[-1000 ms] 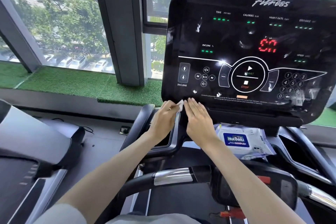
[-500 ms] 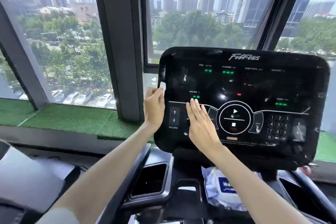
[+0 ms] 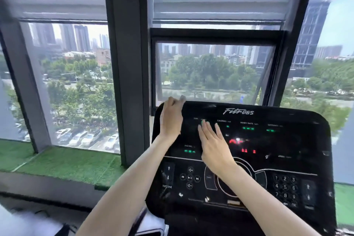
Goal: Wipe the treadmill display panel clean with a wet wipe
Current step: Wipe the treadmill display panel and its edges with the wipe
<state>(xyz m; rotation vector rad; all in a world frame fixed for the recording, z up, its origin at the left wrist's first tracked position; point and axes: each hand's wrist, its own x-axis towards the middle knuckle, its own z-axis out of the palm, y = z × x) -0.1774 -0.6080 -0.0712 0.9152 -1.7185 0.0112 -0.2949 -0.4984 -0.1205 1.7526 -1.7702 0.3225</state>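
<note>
Window frame [image 3: 126,63] behind display panel [image 3: 277,140]

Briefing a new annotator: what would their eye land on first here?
The glossy black treadmill display panel, lit with green and red readouts, fills the lower right. Two bare hands reach onto it: the left hand blurred at its top left corner, the right hand flat beside the red digits. Behind, a tall window shows towers and trees.

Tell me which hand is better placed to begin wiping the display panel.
Left, probably: the left hand is at the top left corner of the display panel and seems to pinch the blurred wet wipe. The right hand lies flat, holding nothing.
</note>
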